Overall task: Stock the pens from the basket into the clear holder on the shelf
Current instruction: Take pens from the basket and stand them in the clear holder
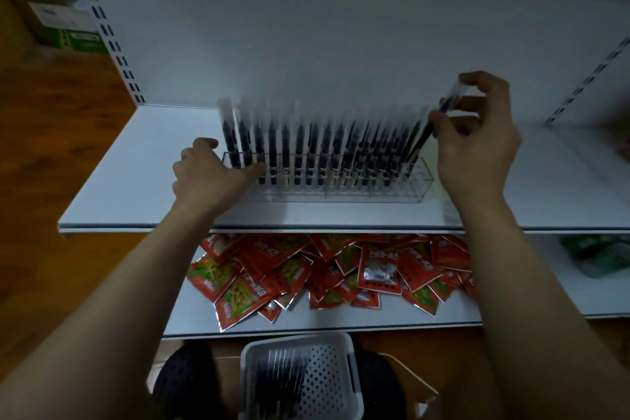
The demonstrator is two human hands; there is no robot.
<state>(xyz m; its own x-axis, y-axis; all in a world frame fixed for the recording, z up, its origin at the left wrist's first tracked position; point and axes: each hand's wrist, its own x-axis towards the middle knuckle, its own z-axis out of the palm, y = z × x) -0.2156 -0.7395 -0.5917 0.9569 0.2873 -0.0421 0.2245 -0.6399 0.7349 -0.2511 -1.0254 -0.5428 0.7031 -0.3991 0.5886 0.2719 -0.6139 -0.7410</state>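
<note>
A long clear holder (421, 186) stands on the white shelf (143, 181), packed with a row of several upright black pens (300, 153) in clear sleeves. My left hand (208, 177) holds the holder's left end, thumb against its front wall. My right hand (477, 136) pinches the top of one sleeved pen (443, 109), which leans at the right end of the row with its tip down in the holder. A white perforated basket (351, 351) sits low at the front, with several more pens (279, 378) lying in it.
On the lower shelf lies a heap of red snack packets (327, 269), with a green packet (596, 256) at its right. Slotted shelf uprights (102, 20) run up the back panel. Green and white boxes (68, 27) stand at the far left over a wooden floor.
</note>
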